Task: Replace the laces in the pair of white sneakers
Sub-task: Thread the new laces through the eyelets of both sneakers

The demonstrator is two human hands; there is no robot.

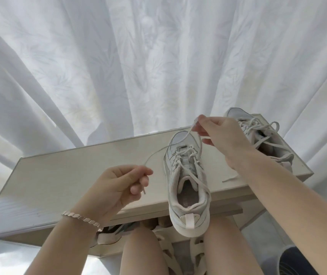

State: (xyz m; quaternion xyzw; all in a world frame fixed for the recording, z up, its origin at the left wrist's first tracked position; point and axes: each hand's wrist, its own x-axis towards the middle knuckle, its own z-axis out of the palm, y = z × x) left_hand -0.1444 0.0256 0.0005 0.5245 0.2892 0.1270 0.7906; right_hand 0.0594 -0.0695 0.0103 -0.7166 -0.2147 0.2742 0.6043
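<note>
From the head view there are two white sneakers on one pale surface (79,171), and two hands are up over it. The left hand (113,187) has its fingers (138,173) curled in, and the thumb and first finger pinch one end of a thin white lace (189,132); the hard tip of the lace pokes out just under those fingers. The lace runs up and away from the left fingers to the right hand (222,135), whose fingers (198,128) pinch it too, lifted above the toe of the near sneaker (188,185). This near sneaker sits between the two hands, just below the right fingers, with its heel sticking out over the near edge of the surface. From the right fingers another part of the lace drops down into the holes of that shoe. The far sneaker (238,115) lies past the right fingers, partly hidden behind the right hand and arm, and its own loose laces (265,126) loop over it. One silver bracelet (83,217) is on the left wrist. A white curtain (158,66) hangs behind everything. Two bare legs (142,255) show below the hands.
</note>
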